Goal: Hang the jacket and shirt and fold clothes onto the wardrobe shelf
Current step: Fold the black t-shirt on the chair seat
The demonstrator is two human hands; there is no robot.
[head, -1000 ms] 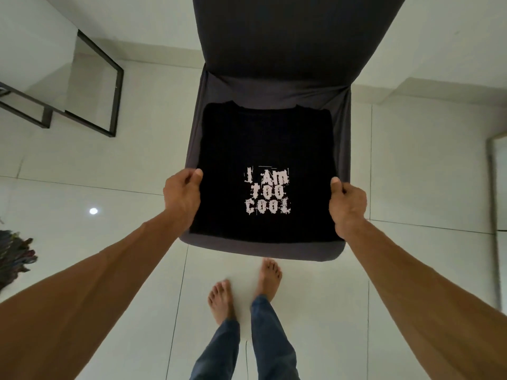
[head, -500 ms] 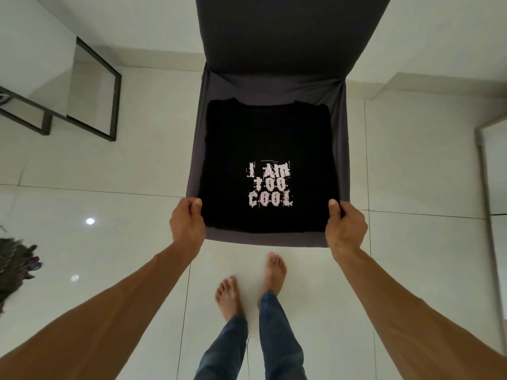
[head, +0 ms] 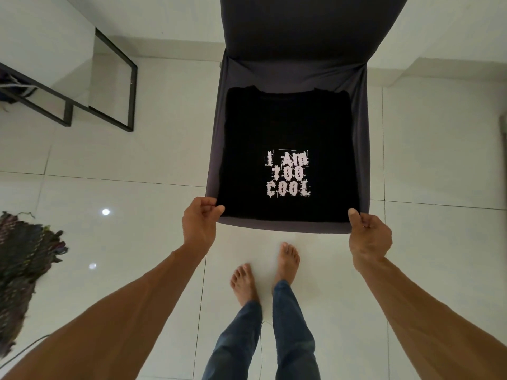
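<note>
A black T-shirt [head: 288, 127] with white lettering lies flat on the seat of a dark grey covered chair [head: 362, 138], its collar toward the backrest. My left hand [head: 199, 223] pinches the shirt's near left corner between thumb and fingers. My right hand [head: 369, 237] pinches the near right corner, thumb on top. Both hands sit at the seat's front edge.
My bare feet [head: 263, 270] stand on the white tiled floor just in front of the chair. A black metal frame [head: 120, 78] stands at the back left. A dark multicoloured rug [head: 24, 259] lies at the left edge.
Both hands slid back along the shirt's sides to its near corners at the seat's front edge and now pinch them. The shirt stays flat on the seat.
</note>
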